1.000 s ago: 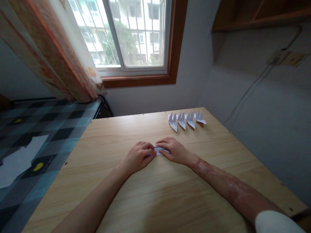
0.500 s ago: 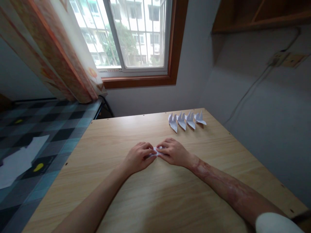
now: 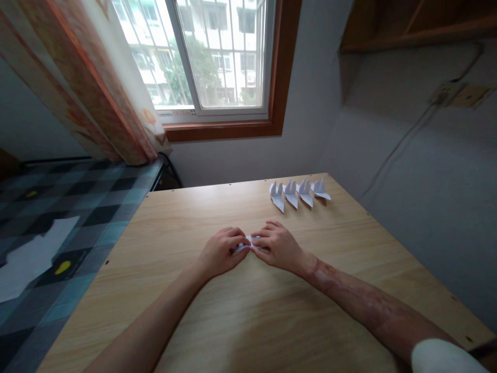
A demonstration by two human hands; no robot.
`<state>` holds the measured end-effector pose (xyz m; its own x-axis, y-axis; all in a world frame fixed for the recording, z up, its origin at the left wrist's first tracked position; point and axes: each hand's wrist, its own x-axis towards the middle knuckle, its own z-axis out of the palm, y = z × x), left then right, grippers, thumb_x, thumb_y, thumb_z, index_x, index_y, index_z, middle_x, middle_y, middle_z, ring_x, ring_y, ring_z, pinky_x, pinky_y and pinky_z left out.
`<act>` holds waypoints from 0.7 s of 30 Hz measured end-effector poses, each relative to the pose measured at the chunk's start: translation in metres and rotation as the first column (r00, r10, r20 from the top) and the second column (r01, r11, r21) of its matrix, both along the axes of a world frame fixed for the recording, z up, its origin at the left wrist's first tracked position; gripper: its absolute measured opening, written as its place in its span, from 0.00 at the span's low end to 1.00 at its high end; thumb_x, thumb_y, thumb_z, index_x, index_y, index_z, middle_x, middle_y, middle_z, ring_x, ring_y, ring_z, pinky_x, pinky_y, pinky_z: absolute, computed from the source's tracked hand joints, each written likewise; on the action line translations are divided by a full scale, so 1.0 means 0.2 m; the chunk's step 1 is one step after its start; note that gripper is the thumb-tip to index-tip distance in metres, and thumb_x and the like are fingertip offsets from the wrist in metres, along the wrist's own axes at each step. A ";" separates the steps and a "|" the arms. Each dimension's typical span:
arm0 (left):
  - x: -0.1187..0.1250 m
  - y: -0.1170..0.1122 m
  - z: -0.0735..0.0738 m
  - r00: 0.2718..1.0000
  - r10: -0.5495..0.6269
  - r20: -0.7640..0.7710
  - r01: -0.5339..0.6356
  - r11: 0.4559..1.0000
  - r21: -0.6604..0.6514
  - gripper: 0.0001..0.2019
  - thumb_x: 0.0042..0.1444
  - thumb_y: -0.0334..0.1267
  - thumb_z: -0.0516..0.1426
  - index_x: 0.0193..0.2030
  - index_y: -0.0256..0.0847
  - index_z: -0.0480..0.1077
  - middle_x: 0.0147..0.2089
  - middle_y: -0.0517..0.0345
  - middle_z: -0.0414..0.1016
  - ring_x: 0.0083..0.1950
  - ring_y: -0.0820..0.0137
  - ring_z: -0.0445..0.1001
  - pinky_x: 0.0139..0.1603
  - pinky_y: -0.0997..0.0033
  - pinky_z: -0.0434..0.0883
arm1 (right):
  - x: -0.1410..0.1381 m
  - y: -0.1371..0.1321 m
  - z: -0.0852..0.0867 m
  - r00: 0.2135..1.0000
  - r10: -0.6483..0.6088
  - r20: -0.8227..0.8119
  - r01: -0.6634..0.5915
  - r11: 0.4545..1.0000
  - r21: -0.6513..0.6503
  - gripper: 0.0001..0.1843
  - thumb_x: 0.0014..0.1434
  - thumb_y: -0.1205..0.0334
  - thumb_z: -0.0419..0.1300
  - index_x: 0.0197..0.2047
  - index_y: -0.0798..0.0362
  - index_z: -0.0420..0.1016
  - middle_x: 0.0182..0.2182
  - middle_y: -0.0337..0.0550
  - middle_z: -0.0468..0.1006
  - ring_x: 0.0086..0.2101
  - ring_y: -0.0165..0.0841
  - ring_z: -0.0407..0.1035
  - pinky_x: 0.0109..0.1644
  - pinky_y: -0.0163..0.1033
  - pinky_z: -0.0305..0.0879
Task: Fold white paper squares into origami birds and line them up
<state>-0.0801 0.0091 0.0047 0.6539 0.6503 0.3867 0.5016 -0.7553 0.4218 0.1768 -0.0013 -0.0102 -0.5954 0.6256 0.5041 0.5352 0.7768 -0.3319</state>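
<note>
A small piece of folded white paper point(image 3: 249, 240) lies at the middle of the wooden table point(image 3: 194, 212), mostly covered by my fingers. My left hand point(image 3: 226, 247) is closed on its left side, thumb in front and fingers behind. On the opposite side my right hand point(image 3: 278, 243) grips the paper the same way, its fingertips almost meeting those of the left. How the paper is folded under the fingers cannot be made out. Beyond my right hand, several white origami birds point(image 3: 290, 194) stand in a row by the table's far edge.
To the left is a bed with a checked cover point(image 3: 116, 178), with loose white paper sheets point(image 3: 37, 254) on it. A window point(image 3: 229, 62) and a curtain point(image 3: 116, 119) are behind the table. A wooden shelf point(image 3: 419, 39) and a cable point(image 3: 399, 145) are on the right wall.
My right fingers have shifted slightly on the paper, and a bit more of it shows between the hands. The birds stand as before.
</note>
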 end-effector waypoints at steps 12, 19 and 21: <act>0.00 0.01 0.02 1.000 0.029 0.008 -0.029 0.999 -0.019 0.14 0.78 0.43 0.56 0.45 0.44 0.82 0.45 0.51 0.84 0.46 0.63 0.81 0.51 0.61 0.76 | 0.00 0.03 -0.02 0.997 0.007 -0.073 -0.014 0.996 -0.086 0.06 0.77 0.63 0.62 0.49 0.48 0.82 0.48 0.46 0.89 0.49 0.42 0.79 0.62 0.52 0.70; 0.00 0.01 0.01 1.000 0.000 -0.015 0.001 0.998 0.063 0.10 0.77 0.40 0.57 0.50 0.47 0.82 0.57 0.52 0.86 0.56 0.60 0.83 0.62 0.54 0.74 | 0.00 0.05 0.00 0.970 0.046 -0.238 -0.104 0.966 -0.238 0.06 0.71 0.70 0.68 0.42 0.49 0.78 0.47 0.45 0.84 0.50 0.40 0.77 0.59 0.46 0.72; 0.00 0.01 0.00 1.000 -0.007 -0.012 0.007 0.998 0.057 0.10 0.77 0.40 0.58 0.50 0.47 0.83 0.55 0.52 0.87 0.54 0.60 0.83 0.61 0.54 0.74 | 0.01 0.05 0.00 0.960 0.055 -0.273 -0.130 0.956 -0.265 0.07 0.70 0.71 0.68 0.42 0.49 0.78 0.46 0.45 0.84 0.50 0.39 0.77 0.59 0.46 0.72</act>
<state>-0.0806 0.0114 0.0056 0.6631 0.6226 0.4155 0.5009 -0.7816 0.3716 0.1782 0.0094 -0.0098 -0.5287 0.7112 0.4633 0.3313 0.6754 -0.6588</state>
